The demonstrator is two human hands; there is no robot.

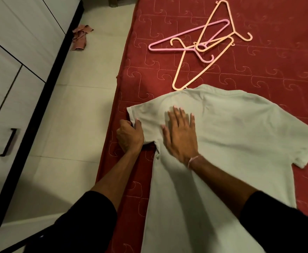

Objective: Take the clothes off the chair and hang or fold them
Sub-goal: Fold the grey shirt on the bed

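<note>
Progress: 1 garment, a pale grey-green T-shirt (231, 136), is off the chair and spread on the red quilted bedcover (259, 70); folding appears to be at its 1st step. No finished fold or hung item is in view, and the chair itself is out of frame, so what remains there cannot be told.

Hands: the left hand (129, 136) has its fingers curled round the hem of the shirt's near sleeve, gripping it. The right hand (180, 132) lies flat just beside it, fingers straight and spread, pressing the shirt's chest area and gripping nothing.

Garment condition: plain side up, short-sleeved, lightly creased under the right hand, far sleeve lying out flat well to the right of both hands.

Unused: 3 plastic hangers (200, 46), 1 pink and 2 peach, lie tangled beyond the fingertips. A small reddish cloth (80, 37) lies on the floor, far left of the left hand.
</note>
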